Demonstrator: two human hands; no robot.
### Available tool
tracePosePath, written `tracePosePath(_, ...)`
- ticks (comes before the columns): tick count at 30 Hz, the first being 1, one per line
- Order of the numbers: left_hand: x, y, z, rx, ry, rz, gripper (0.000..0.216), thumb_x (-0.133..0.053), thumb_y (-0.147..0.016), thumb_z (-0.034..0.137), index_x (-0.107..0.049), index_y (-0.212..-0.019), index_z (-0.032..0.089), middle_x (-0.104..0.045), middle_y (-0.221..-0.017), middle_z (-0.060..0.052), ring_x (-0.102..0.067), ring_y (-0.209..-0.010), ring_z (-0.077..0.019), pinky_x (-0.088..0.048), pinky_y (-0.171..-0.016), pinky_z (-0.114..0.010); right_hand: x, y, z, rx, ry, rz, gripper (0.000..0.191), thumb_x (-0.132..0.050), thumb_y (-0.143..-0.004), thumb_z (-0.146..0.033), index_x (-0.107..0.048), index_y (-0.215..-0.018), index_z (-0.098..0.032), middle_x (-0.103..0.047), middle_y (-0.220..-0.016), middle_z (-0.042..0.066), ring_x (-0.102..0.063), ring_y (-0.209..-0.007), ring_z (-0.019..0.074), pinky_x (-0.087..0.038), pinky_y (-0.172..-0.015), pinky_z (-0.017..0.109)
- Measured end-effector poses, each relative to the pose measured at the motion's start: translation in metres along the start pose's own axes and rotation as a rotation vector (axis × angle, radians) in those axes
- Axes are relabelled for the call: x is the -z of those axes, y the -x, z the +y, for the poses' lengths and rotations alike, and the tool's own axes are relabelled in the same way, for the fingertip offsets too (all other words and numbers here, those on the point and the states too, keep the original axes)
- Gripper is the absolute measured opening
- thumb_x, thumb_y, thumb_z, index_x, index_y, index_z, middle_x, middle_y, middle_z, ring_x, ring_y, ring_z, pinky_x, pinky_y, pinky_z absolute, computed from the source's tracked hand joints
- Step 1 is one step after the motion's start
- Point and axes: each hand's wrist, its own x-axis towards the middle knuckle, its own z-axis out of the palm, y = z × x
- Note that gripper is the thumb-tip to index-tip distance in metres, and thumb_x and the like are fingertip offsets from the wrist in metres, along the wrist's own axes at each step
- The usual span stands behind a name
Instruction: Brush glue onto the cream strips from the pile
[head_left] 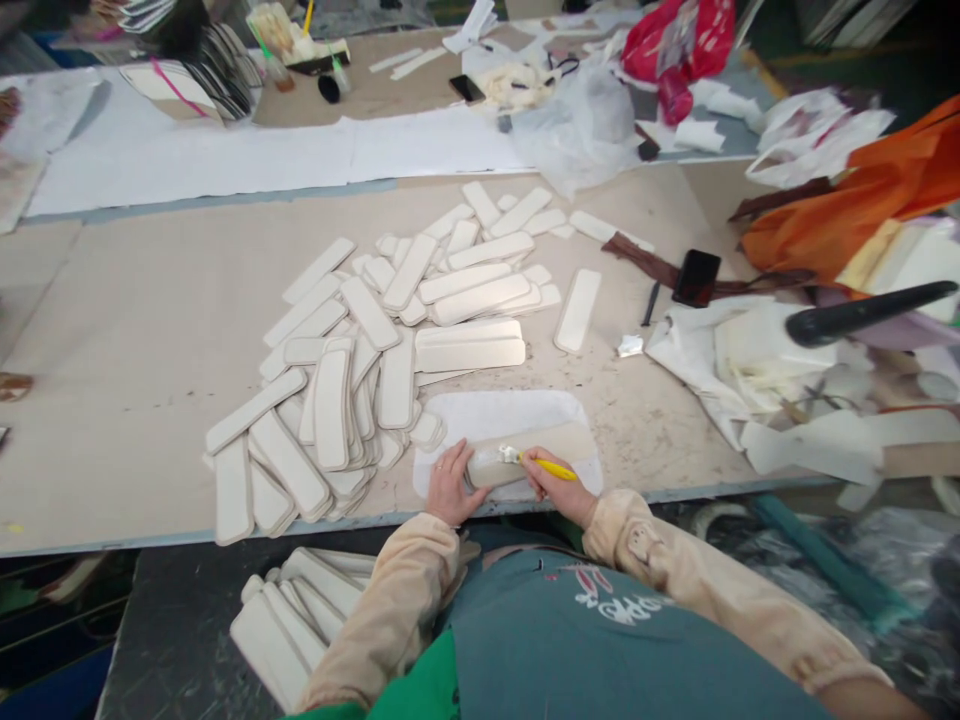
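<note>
My left hand [450,482] presses flat on the left end of a beige rounded strip [525,450] that lies on a white pad [502,412] at the table's near edge. My right hand [553,482] grips a yellow-handled brush [551,467], whose whitish tip touches the strip's top. Just left of the pad and beyond it spreads a big heap of similar beige strips [375,340].
Another stack of strips [292,620] sits below the table edge at lower left. A black phone [696,277], white scraps [750,360], a black handle [862,312] and orange fabric [862,200] crowd the right. White sheets [262,155] and clutter lie at the back.
</note>
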Motion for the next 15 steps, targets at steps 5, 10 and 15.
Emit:
tracePosePath(5,0.001,-0.001,0.001,-0.029,-0.016,0.026,0.065,-0.06,-0.071,0.05,-0.045,-0.126,0.019,-0.042,-0.138,-0.013,-0.039,-0.125,-0.0281,-0.033,-0.103,-0.045,0.039,0.01,0.003,0.033,0.037,0.147,0.029,-0.047,-0.083,-0.052,-0.052,-0.084,-0.023,-0.043,-0.051,-0.008,-0.042,-0.044,0.0098,-0.042,-0.044,0.022)
tracePosePath(10,0.002,-0.001,0.003,-0.026,-0.044,0.027,0.065,-0.061,-0.07,0.05,-0.046,-0.126,0.02,-0.042,-0.139,-0.012,-0.04,-0.124,-0.0292,-0.033,-0.102,-0.047,0.075,0.017,0.006,0.045,0.031,0.278,0.029,-0.049,-0.082,-0.05,-0.052,-0.086,-0.022,-0.042,-0.051,-0.008,-0.041,-0.044,0.0099,-0.042,-0.044,0.022)
tracePosePath(15,0.001,-0.002,0.003,-0.035,-0.051,0.02,0.066,-0.061,-0.069,0.047,-0.045,-0.127,0.018,-0.04,-0.14,-0.013,-0.039,-0.125,-0.0298,-0.033,-0.102,-0.046,0.091,0.024,0.006,0.029,0.068,0.386,0.03,-0.049,-0.082,-0.052,-0.051,-0.085,-0.022,-0.041,-0.051,-0.007,-0.04,-0.046,0.0102,-0.044,-0.045,0.023)
